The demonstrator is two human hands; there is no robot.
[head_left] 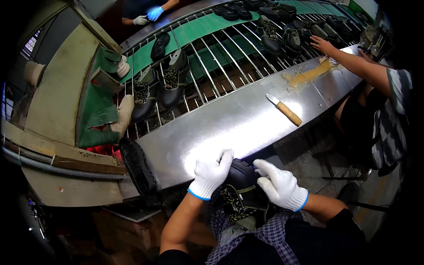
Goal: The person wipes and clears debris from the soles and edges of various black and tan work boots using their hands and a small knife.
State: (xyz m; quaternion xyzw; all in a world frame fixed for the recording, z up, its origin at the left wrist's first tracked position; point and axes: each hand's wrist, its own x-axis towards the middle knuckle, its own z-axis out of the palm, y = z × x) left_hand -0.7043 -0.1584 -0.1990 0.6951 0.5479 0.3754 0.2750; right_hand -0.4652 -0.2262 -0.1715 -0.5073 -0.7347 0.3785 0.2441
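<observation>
A black work shoe (242, 190) with yellow-flecked laces rests in my lap, its toe toward the metal ledge. My left hand (209, 174), in a white knit glove, is closed on the shoe's left side near the toe, its thumb raised along the edge. On the opposite side my right hand (283, 187), gloved the same way, has its curled fingers against the shoe. Fingertips of both hands are partly hidden. A loose black sole (138, 165) leans over the ledge to the left. A knife (285, 110) with a wooden handle lies on the ledge ahead.
Beyond the metal ledge (212, 128) runs a roller rack (227, 73) holding several shoes, including a pair of black shoes (173, 84). A green-lined wooden panel (57, 97) borders the left. One co-worker's arm (353, 62) reaches in at right; another's gloved hands (154, 13) show at the far side.
</observation>
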